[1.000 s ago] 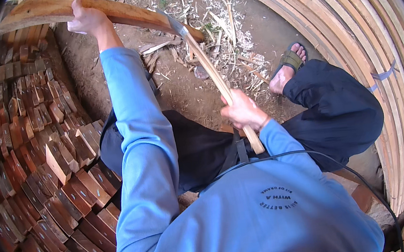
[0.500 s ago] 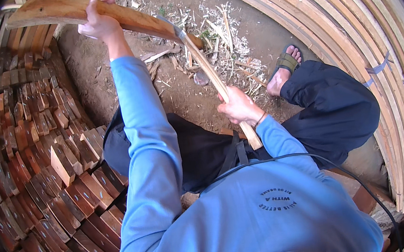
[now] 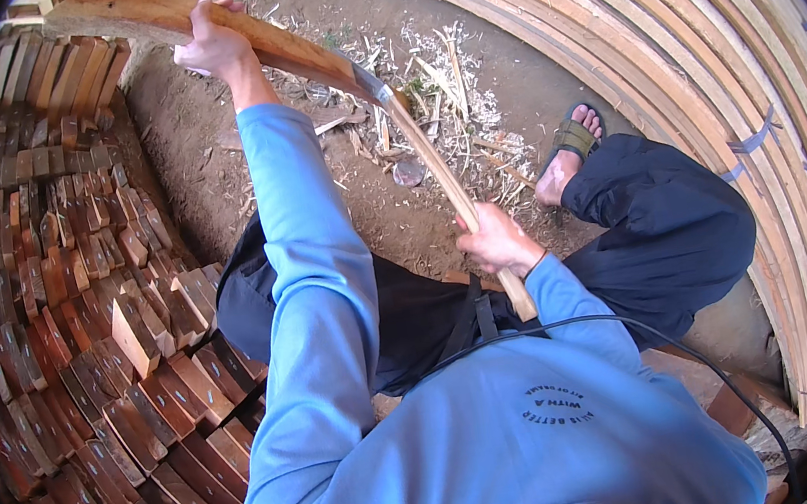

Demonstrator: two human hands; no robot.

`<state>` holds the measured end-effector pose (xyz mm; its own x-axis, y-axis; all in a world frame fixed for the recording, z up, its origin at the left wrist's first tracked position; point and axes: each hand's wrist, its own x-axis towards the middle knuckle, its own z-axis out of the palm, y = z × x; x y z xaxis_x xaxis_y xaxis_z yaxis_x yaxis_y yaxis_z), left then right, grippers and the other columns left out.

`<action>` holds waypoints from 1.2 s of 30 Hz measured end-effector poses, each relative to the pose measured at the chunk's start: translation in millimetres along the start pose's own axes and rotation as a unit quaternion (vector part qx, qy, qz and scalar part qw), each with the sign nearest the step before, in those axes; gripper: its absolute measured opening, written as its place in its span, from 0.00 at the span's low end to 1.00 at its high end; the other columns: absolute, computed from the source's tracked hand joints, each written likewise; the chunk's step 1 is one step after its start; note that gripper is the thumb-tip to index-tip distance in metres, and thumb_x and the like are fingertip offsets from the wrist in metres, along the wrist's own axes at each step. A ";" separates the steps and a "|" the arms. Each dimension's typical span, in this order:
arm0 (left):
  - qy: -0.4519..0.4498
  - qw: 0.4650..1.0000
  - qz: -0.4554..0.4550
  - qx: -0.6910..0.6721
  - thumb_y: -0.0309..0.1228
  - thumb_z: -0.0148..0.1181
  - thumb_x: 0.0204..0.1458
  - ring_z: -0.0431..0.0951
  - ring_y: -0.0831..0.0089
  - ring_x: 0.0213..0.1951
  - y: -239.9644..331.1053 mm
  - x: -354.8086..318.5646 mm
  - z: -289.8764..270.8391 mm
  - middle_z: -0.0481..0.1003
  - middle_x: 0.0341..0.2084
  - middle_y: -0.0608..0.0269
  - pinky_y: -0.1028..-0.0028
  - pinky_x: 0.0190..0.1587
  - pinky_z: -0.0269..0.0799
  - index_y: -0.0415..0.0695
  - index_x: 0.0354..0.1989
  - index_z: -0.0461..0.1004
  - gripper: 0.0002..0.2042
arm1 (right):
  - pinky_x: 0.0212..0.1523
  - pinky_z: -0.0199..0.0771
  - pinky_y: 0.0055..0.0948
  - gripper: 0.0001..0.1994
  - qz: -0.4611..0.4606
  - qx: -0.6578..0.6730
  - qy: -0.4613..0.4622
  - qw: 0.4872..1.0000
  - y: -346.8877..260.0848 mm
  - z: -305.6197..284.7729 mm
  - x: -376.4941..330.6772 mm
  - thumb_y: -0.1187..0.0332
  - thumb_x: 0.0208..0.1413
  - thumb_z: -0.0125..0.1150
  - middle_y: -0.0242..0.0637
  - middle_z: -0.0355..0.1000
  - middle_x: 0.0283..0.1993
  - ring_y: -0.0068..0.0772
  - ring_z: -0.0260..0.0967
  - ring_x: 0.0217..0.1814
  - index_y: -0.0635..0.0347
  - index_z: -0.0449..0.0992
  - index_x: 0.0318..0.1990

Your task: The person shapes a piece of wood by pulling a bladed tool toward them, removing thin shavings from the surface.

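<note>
A broad bank of long, pale wooden slats (image 3: 704,74), bundled with thin blue-grey straps, is seen curving from twelve o'clock round to five o'clock. At nine o'clock a stack of short reddish-brown wood blocks (image 3: 80,322) is laid in tight overlapping rows, their cut ends rough and darker. Between them bare brown earth (image 3: 199,146) is strewn, toward one o'clock, with pale splintery wood shavings (image 3: 445,96). A sandalled foot (image 3: 568,151) is rested at the edge of the shavings.

A long, rough-sawn plank (image 3: 143,17), orange-brown and slightly bowed, is held up at eleven o'clock by the left hand (image 3: 212,44), whose fingers are wrapped over its upper edge. Its lower end is met by the dull grey blade of a long-handled chopping knife (image 3: 433,163); the smooth, light wooden handle is gripped firmly in the clenched right hand (image 3: 493,241) near the centre.

Compared with half a second ago, the plank and left hand are found a little higher and farther toward the upper edge, while the blade is kept against the plank's end.
</note>
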<state>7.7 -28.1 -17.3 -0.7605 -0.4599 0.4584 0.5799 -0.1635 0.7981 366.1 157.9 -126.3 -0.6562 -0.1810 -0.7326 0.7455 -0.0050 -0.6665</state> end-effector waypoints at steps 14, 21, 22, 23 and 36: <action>-0.042 0.998 0.015 0.035 0.26 0.60 0.51 0.80 0.59 0.21 3.9 -29.5 22.8 0.79 0.22 0.46 0.65 0.28 0.79 0.23 0.33 0.74 0.12 | 0.09 0.52 0.26 0.12 0.017 0.016 0.006 1.000 -29.7 1.9 16.9 0.82 0.55 0.58 0.24 0.56 0.19 0.18 0.54 0.11 0.56 0.61 0.40; -0.048 0.999 0.004 -0.019 0.25 0.60 0.52 0.79 0.63 0.20 -1.6 3.3 -0.3 0.78 0.20 0.50 0.66 0.27 0.77 0.28 0.32 0.74 0.09 | 0.10 0.49 0.25 0.12 -0.067 -0.016 0.026 0.997 -20.0 11.0 25.9 0.82 0.57 0.57 0.23 0.55 0.20 0.16 0.52 0.12 0.54 0.62 0.40; -0.027 1.000 -0.001 -0.005 0.25 0.61 0.52 0.79 0.63 0.21 -2.3 6.8 -0.4 0.78 0.20 0.50 0.66 0.27 0.77 0.29 0.32 0.74 0.09 | 0.10 0.48 0.25 0.12 -0.052 0.001 0.019 0.998 -20.3 14.3 31.7 0.82 0.57 0.56 0.23 0.54 0.20 0.17 0.52 0.12 0.54 0.62 0.40; -0.006 1.000 -0.011 0.009 0.25 0.61 0.53 0.79 0.64 0.21 -4.1 4.1 1.7 0.78 0.20 0.51 0.67 0.28 0.77 0.29 0.32 0.74 0.09 | 0.10 0.48 0.25 0.12 -0.032 0.019 0.014 0.999 -19.3 16.1 36.0 0.82 0.57 0.56 0.24 0.54 0.20 0.17 0.52 0.12 0.54 0.62 0.40; -0.034 0.998 -0.022 0.041 0.25 0.60 0.56 0.80 0.67 0.22 4.3 -18.2 15.6 0.79 0.21 0.53 0.69 0.28 0.77 0.29 0.31 0.76 0.09 | 0.10 0.48 0.24 0.13 0.016 0.067 -0.026 0.997 -11.4 -9.1 6.4 0.83 0.56 0.55 0.25 0.57 0.21 0.17 0.52 0.12 0.53 0.60 0.40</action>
<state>19.5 -6.8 -16.1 -0.8050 -0.3928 0.4446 0.5211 -0.1100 0.8464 352.3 165.7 -124.6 -0.6273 -0.2333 -0.7430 0.7774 -0.1299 -0.6155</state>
